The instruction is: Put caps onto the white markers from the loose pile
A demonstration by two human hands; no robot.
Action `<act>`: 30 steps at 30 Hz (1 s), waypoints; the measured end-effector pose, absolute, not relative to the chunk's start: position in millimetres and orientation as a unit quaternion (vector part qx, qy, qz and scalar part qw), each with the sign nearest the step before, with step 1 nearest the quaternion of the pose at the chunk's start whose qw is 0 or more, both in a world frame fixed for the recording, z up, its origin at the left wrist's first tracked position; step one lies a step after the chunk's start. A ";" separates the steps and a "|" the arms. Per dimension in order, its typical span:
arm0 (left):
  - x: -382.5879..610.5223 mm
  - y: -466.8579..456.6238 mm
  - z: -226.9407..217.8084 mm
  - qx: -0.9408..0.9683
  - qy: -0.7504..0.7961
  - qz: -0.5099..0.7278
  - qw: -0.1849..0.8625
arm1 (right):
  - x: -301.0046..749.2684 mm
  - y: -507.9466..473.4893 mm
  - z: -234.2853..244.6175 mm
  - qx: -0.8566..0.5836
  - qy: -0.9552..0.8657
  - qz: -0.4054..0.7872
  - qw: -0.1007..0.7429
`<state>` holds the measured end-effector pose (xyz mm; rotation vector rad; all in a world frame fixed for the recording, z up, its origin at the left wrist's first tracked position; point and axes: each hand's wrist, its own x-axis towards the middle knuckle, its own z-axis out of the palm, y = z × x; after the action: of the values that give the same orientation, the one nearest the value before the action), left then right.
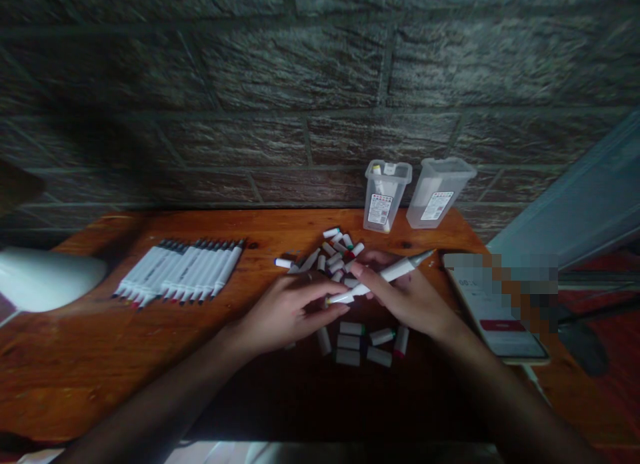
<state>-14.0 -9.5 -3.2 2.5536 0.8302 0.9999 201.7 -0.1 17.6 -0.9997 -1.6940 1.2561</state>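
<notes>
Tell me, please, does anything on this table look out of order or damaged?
The loose caps lie at mixed angles, some bunched in a heap, which looks untidy compared with the neat row of markers on the left. I see no damage or spill.

A gap opens on the worktop [260,251] between marker row [183,271] and caps [336,267]; rightward, the phone [487,307] (lying flat) blocks!

Markers [180,271] lie left of caps [336,259], containers [381,209] behind, phone [493,304] right.
</notes>
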 end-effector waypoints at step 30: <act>-11.7 -9.5 -2.5 0.883 0.282 0.355 0.123 | 201.3 -0.3 17.3 -0.398 -0.677 0.483 0.387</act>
<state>-11.7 -9.5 -2.5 2.5749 0.8237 1.0355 201.3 -0.3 17.3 -1.0139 -1.7237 1.2301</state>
